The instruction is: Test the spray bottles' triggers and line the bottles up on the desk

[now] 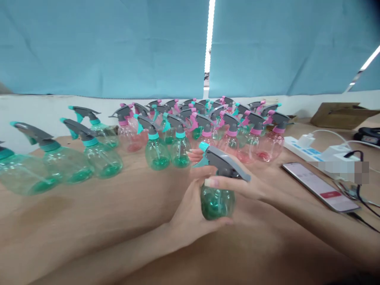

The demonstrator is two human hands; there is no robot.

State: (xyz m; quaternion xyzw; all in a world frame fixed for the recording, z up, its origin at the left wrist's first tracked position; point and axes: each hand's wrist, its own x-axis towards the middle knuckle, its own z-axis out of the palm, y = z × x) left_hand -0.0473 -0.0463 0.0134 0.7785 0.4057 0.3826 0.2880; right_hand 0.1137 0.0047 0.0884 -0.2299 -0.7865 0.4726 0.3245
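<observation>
A green spray bottle (218, 202) with a grey trigger head and turquoise nozzle is held between my two hands above the front of the table. My left hand (191, 215) wraps round the bottle's body from the left and below, its thumb under the base. Around the neck, just beneath the grey head, my right hand (237, 180) is closed, with its thumb across the front. The bottle's collar is hidden by that hand. Behind it stand two green spray bottles (158, 154) with turquoise collars.
Several pink spray bottles (271, 142) and green ones crowd the back of the table (133, 221). More green bottles (102, 158) stand left. At right lie a phone (320, 186), a white power strip (303, 150) with plugs and cables, and a cardboard box (338, 114).
</observation>
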